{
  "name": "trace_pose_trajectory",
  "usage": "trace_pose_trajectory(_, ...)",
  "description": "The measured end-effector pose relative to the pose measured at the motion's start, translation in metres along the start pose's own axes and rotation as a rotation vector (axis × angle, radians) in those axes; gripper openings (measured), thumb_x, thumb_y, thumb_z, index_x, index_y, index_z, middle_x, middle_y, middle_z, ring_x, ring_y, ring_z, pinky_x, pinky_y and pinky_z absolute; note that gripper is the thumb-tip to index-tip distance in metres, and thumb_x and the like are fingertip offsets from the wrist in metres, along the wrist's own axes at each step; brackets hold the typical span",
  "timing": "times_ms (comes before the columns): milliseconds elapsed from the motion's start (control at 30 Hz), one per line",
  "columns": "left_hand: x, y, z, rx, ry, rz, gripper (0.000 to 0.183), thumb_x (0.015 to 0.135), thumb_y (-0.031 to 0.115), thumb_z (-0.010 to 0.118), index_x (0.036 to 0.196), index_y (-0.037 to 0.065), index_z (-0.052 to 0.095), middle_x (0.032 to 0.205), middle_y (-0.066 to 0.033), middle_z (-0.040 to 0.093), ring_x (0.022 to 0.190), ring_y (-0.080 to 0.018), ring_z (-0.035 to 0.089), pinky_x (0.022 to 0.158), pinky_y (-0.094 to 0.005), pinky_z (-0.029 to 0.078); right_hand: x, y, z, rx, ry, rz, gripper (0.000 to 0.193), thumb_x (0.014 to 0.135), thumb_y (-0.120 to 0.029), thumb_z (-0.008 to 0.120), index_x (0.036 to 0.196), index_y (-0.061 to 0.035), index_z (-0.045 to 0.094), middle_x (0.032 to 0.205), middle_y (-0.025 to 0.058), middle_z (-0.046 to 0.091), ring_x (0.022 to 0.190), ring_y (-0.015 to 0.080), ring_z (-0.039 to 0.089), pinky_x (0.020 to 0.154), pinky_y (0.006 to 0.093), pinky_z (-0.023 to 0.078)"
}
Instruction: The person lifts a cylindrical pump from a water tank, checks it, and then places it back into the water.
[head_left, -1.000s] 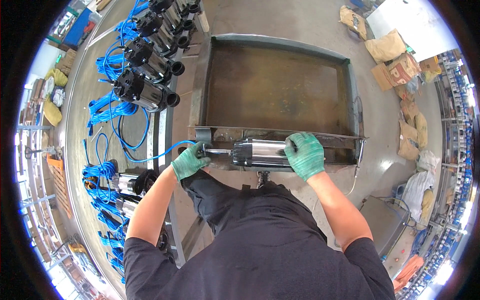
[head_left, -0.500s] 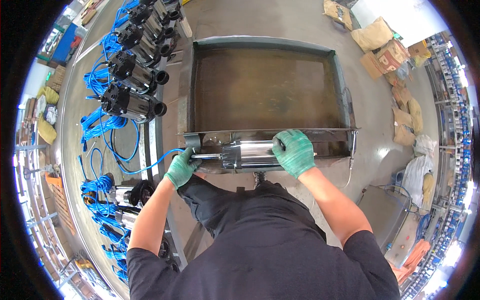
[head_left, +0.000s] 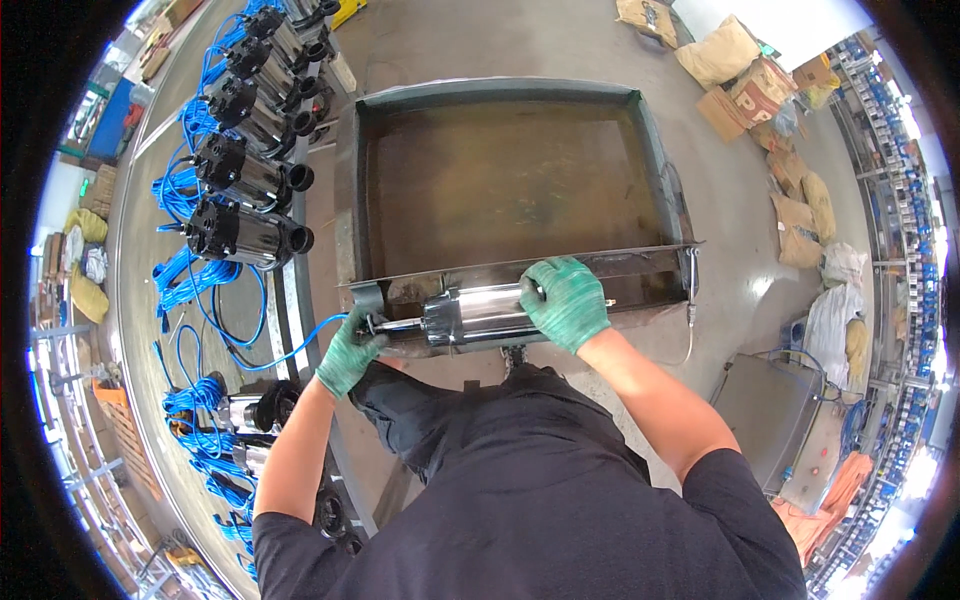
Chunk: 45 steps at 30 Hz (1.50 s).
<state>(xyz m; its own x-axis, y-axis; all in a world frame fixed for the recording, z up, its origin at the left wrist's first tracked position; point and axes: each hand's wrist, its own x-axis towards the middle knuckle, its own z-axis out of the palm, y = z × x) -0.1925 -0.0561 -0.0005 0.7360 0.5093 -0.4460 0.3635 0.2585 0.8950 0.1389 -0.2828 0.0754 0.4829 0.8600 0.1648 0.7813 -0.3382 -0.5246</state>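
In front of me a shiny steel pump motor (head_left: 490, 312) with a black collar lies on its side along the near edge of a metal tank (head_left: 352, 190). My right hand (head_left: 566, 303), in a green knit glove, is wrapped over the motor's right end. A bright metal shaft (head_left: 402, 325) sticks out at the left end. My left hand (head_left: 350, 352), gloved too, is closed around the shaft's tip. Next to its fingers ends a blue cable (head_left: 305, 345) that runs in from the left. The fingertips of the left hand are partly hidden.
The tank holds murky brown liquid. On the left bench stand several steel pumps (head_left: 245, 232) with black tops and coiled blue cables (head_left: 195, 280). Cartons (head_left: 765, 90) and sacks (head_left: 800, 235) line the floor at right. A grey metal box (head_left: 765, 420) stands at lower right.
The whole view has shifted and turned slightly, so tank, motor and hands sit farther left. The motor now appears a little tilted, its left end lower. Both hands keep their places on it.
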Motion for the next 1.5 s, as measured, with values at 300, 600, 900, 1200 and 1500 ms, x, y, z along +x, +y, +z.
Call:
trace_pose_trajectory(300,0.016,0.021,0.0,1.299,0.118,0.186,0.014,0.089,0.014,0.083,0.092,0.005,0.073,0.076,-0.0021,0.068,0.076,-0.0143,0.065,0.067,-0.0338,0.054,-0.001,0.0,-0.006,0.002,-0.015,0.007,0.012,0.087,-0.021,0.069,0.086,-0.009,0.072,0.086,0.0118,0.071,0.086,0.0346,0.068,0.082,0.0473,0.055)
trace_pose_trajectory(600,0.012,0.058,-0.01,-0.217,-0.147,-0.503,0.046,0.096,0.027,0.079,0.131,0.001,0.063,0.09,-0.0051,0.068,0.074,-0.0138,0.063,0.064,-0.0284,0.052,-0.001,0.001,-0.009,-0.033,0.067,-0.016,0.006,0.084,-0.016,0.072,0.081,-0.0101,0.071,0.08,0.0094,0.068,0.081,0.0337,0.067,0.076,0.045,0.056)
trace_pose_trajectory(900,0.021,0.016,-0.012,0.489,-0.136,-0.208,0.048,0.097,0.012,0.075,0.142,0.006,0.058,0.096,-0.0028,0.067,0.082,-0.014,0.062,0.075,-0.0294,0.054,-0.002,0.007,-0.003,-0.007,0.024,-0.02,0.013,0.086,-0.022,0.07,0.084,-0.0094,0.071,0.083,0.0116,0.07,0.082,0.0352,0.067,0.078,0.0481,0.054)
trace_pose_trajectory(1200,0.018,-0.019,-0.013,1.21,0.281,0.276,0.021,0.078,0.013,0.082,0.094,0.004,0.074,0.083,-0.0199,0.07,0.079,-0.0427,0.066,0.07,-0.0463,0.052,0.001,0.003,-0.002,-0.017,0.014,-0.028,0.015,0.088,-0.024,0.069,0.085,-0.0091,0.071,0.084,0.0121,0.07,0.083,0.0352,0.068,0.08,0.0472,0.054)
trace_pose_trajectory(1500,0.013,0.01,0.011,0.963,0.279,0.076,0.044,0.08,0.02,0.09,0.114,0.002,0.069,0.095,-0.0121,0.073,0.087,-0.0307,0.069,0.08,-0.0397,0.054,-0.019,0.032,-0.032,0.354,0.205,0.051,0.024,0.097,-0.029,0.066,0.105,-0.0065,0.07,0.11,0.0179,0.069,0.105,0.0384,0.066,0.094,0.0482,0.053)
